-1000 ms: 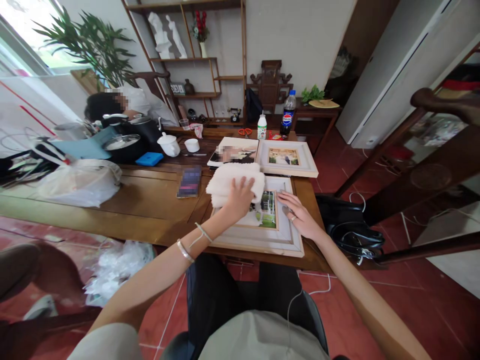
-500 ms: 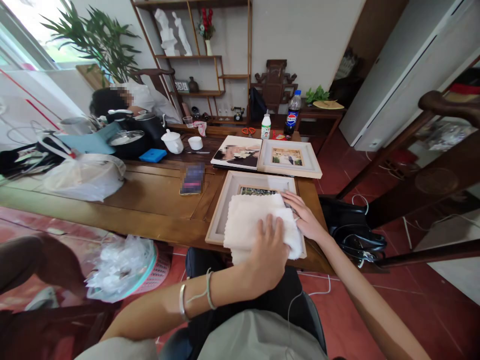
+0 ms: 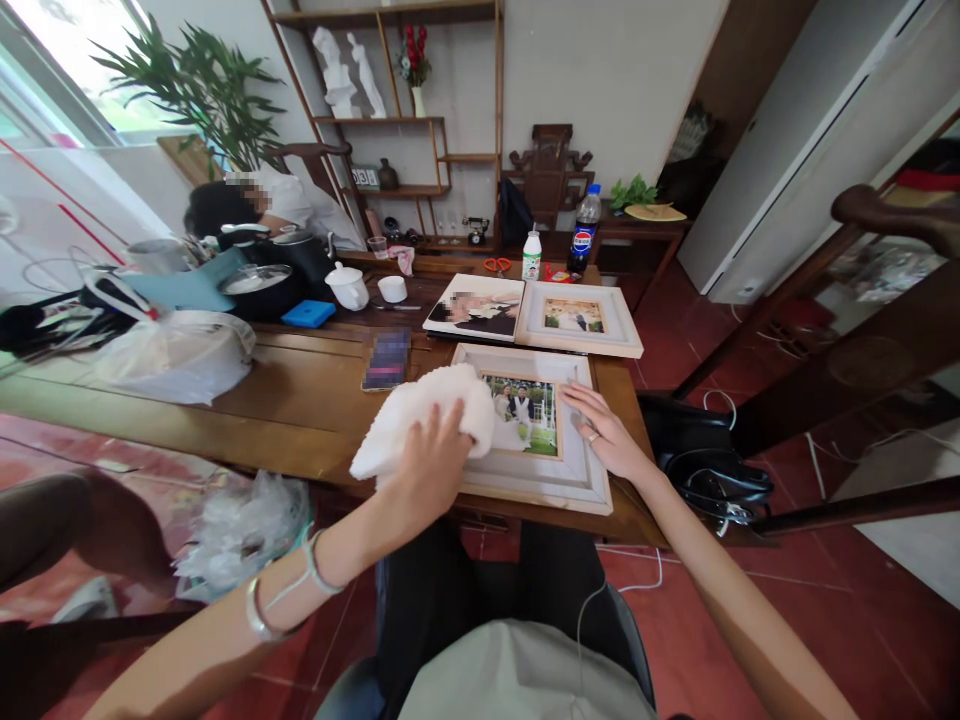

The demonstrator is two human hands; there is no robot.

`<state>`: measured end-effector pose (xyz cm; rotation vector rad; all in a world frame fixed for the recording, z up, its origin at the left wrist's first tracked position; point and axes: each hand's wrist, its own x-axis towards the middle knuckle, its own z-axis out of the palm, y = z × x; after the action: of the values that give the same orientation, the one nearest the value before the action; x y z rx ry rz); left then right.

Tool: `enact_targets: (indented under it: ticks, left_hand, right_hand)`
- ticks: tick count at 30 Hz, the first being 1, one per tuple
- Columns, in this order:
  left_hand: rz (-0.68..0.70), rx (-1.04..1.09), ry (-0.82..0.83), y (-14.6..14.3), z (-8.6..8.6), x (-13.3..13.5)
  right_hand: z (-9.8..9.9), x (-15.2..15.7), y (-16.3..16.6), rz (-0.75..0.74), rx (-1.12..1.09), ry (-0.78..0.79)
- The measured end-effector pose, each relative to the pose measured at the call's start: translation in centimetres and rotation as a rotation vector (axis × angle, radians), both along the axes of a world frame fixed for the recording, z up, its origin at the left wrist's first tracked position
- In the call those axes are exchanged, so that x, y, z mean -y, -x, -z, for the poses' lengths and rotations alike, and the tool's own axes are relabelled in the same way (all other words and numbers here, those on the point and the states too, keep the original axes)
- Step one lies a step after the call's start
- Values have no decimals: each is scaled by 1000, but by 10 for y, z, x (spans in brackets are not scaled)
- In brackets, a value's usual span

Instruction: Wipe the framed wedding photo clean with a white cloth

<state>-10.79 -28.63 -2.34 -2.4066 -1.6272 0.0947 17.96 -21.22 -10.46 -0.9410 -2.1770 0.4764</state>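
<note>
A white-framed photo [image 3: 556, 473] lies flat at the near edge of the wooden table [image 3: 300, 400]. My left hand [image 3: 429, 468] grips a folded white cloth [image 3: 424, 413] and presses it on the frame's left side. My right hand [image 3: 609, 438] lies flat with fingers stretched on the frame's right border, a ring on one finger. The picture in the frame shows between the two hands.
Beyond lie a second white frame [image 3: 581, 318] and an unframed photo print [image 3: 476, 307]. A phone [image 3: 386, 360], teapot [image 3: 347, 286], pots, a plastic bag [image 3: 176, 352] and bottles [image 3: 584, 231] sit on the table. Another person [image 3: 247, 202] sits far left. A black bag [image 3: 705, 460] rests on the floor at right.
My left hand has swept the cloth from the frame's near right part to its left side, uncovering the picture. My right hand stays on the right border.
</note>
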Motion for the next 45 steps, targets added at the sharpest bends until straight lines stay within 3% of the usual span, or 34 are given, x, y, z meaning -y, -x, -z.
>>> enact_targets:
  ticks: [4, 6, 11, 15, 19, 23, 28, 31, 34, 41, 45]
  left_hand:
    - [-109, 105, -152, 0, -17, -51]
    - [-68, 109, -200, -2, -17, -74]
    - [266, 83, -44, -10, 12, -108]
    - [242, 79, -56, -20, 28, -112]
    - [201, 4, -44, -32, 24, -92]
    - [141, -96, 48, -35, 8, -35]
    - [336, -95, 162, -26, -9, 42]
    - [313, -11, 157, -27, -7, 49]
    - [215, 41, 139, -30, 4, 18]
    - [27, 195, -60, -18, 27, -93]
    - [90, 137, 0, -22, 27, -105]
  right_hand:
    - [0, 0, 0, -9, -10, -26]
    - [0, 0, -1, -9, -14, -25]
    - [1, 1, 0, 42, 0, 38]
    - [0, 1, 0, 62, 6, 50]
    - [-2, 1, 1, 45, -2, 41]
    - [-3, 1, 2, 43, -2, 43]
    - [-6, 4, 3, 58, 14, 63]
    - [-6, 4, 4, 58, 20, 63]
    - [-6, 3, 3, 45, 20, 52]
    - [-5, 3, 3, 39, 7, 37]
    - [-5, 3, 3, 42, 3, 43]
